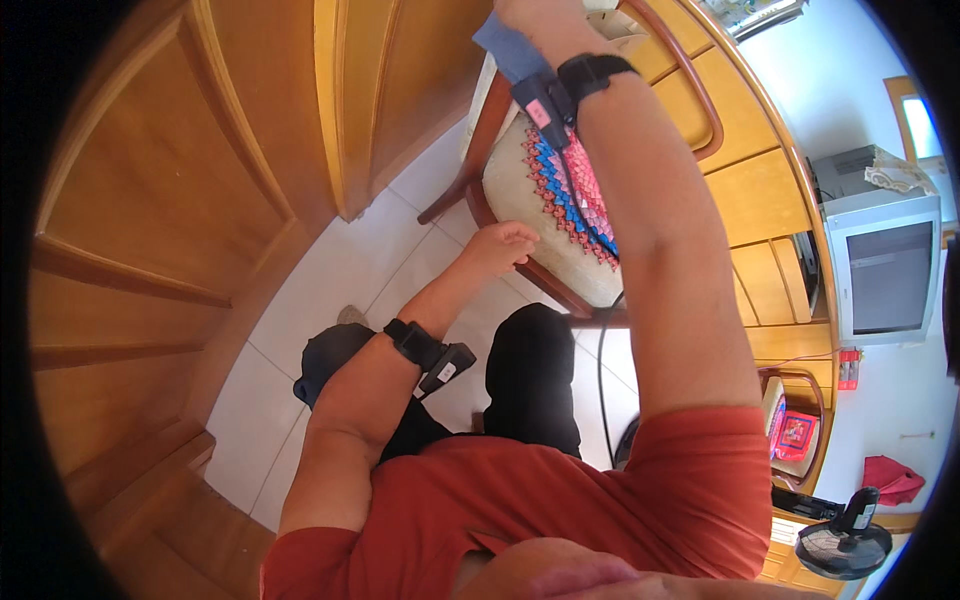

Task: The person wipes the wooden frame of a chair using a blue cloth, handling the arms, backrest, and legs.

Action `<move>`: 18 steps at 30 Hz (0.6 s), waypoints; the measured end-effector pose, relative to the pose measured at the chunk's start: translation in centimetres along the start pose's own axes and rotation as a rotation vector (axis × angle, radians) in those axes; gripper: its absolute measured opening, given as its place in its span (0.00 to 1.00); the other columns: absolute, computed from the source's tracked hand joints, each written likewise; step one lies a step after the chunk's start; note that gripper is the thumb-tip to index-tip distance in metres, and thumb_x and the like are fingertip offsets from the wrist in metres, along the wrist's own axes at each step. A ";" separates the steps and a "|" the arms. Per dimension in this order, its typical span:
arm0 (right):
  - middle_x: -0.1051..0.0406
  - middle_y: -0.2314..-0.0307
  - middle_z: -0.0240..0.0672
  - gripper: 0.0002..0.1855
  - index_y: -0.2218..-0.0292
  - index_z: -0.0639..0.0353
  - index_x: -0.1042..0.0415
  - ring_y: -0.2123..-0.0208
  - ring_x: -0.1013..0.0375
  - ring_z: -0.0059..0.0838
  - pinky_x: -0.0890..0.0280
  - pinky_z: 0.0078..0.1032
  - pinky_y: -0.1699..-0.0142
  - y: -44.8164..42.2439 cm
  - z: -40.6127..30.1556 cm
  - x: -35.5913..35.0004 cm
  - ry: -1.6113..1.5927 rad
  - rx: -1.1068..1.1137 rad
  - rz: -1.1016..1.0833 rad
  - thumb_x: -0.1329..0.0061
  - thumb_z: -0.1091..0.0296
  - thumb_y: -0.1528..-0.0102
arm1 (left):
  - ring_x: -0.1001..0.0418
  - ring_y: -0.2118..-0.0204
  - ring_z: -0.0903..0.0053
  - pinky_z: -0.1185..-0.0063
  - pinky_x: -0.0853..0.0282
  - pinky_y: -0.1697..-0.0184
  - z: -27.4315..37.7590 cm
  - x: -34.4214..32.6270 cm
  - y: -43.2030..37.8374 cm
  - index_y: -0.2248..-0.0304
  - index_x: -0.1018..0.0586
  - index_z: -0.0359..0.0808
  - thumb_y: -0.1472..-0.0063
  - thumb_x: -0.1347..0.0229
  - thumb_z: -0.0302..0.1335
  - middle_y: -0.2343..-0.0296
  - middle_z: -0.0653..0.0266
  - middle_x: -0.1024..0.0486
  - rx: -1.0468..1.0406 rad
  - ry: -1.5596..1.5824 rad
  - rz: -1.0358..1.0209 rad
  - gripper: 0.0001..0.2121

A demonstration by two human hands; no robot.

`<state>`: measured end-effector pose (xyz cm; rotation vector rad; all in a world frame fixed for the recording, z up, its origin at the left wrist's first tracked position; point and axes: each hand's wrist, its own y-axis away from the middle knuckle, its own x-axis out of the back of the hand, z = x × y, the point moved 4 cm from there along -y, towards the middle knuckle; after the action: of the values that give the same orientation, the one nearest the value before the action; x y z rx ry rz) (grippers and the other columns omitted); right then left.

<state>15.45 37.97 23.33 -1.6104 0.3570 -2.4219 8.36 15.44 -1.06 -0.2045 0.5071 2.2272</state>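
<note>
My right hand (547,19) is raised at the top edge, partly cut off, beside a blue-grey cloth (511,49) that hangs under it; the fingers are hidden, so the hold cannot be told. My left hand (506,247) is in front of the seat's near edge, fingers loosely curled, with nothing seen in it. Between and beyond the hands stands a wooden chair with a pale cushioned seat (517,195). On that seat lies a round pink, blue and white mat (559,202), partly covered by my right forearm. Both wrists wear black strapped devices.
Wooden panelling (172,150) curves along the left. A black cable (602,375) runs down beside my right arm. On the right are wooden cabinets (757,202), a television (889,270), a second chair with a red packet (796,435) and a black fan (844,544).
</note>
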 end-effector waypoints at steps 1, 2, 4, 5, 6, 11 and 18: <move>0.26 0.64 0.43 0.16 0.61 0.58 0.27 0.61 0.25 0.42 0.30 0.35 0.58 -0.7 0.3 0.0 0.061 0.043 -0.006 0.51 0.60 0.49 | 0.29 0.64 0.83 0.80 0.32 0.62 0.5 -0.2 0.2 0.60 0.24 0.39 0.40 0.50 0.29 0.66 0.71 0.24 0.008 0.006 -0.009 0.09; 0.26 0.65 0.43 0.15 0.62 0.57 0.26 0.61 0.25 0.41 0.30 0.35 0.59 -1.5 0.6 0.1 0.108 0.076 -0.004 0.52 0.60 0.49 | 0.28 0.64 0.81 0.80 0.32 0.62 1.4 -0.2 0.4 0.60 0.24 0.39 0.40 0.49 0.30 0.66 0.69 0.24 -0.124 -0.134 0.025 0.10; 0.25 0.65 0.42 0.13 0.64 0.57 0.24 0.62 0.25 0.40 0.30 0.34 0.59 -2.9 0.5 -0.2 0.170 0.139 0.008 0.53 0.62 0.49 | 0.28 0.64 0.79 0.79 0.32 0.61 2.2 -0.2 1.1 0.59 0.23 0.38 0.40 0.49 0.30 0.66 0.67 0.24 -0.242 -0.273 0.052 0.11; 0.24 0.66 0.41 0.13 0.65 0.57 0.23 0.62 0.24 0.40 0.30 0.34 0.59 -3.4 0.5 -0.3 0.189 0.161 0.015 0.54 0.62 0.48 | 0.26 0.65 0.72 0.75 0.32 0.62 2.8 0.1 1.5 0.60 0.24 0.36 0.41 0.49 0.30 0.69 0.61 0.23 -0.317 -0.389 0.132 0.11; 0.24 0.66 0.41 0.12 0.66 0.57 0.22 0.62 0.24 0.39 0.29 0.34 0.59 -3.4 0.2 0.0 0.189 0.168 0.023 0.54 0.63 0.48 | 0.25 0.67 0.64 0.72 0.31 0.62 3.4 0.3 2.1 0.61 0.25 0.35 0.42 0.49 0.31 0.71 0.55 0.23 -0.391 -0.506 0.214 0.11; 0.24 0.65 0.40 0.13 0.66 0.55 0.20 0.61 0.24 0.36 0.29 0.32 0.59 -1.5 -0.9 0.6 0.140 0.194 0.091 0.55 0.65 0.49 | 0.27 0.61 0.56 0.67 0.33 0.59 5.5 0.6 3.7 0.60 0.25 0.37 0.42 0.49 0.33 0.66 0.53 0.24 -0.463 -0.702 0.132 0.12; 0.28 0.64 0.35 0.27 0.56 0.49 0.30 0.62 0.28 0.39 0.37 0.41 0.55 8.7 -0.3 -0.8 0.394 0.112 0.238 0.52 0.45 0.53 | 0.29 0.55 0.60 0.69 0.35 0.51 5.3 0.7 2.5 0.53 0.28 0.35 0.43 0.48 0.33 0.57 0.51 0.27 -0.476 -1.049 -0.008 0.19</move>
<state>15.81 29.95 19.82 -0.9773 0.4377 -2.5072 6.11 16.79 4.27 0.6924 -0.5854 2.0614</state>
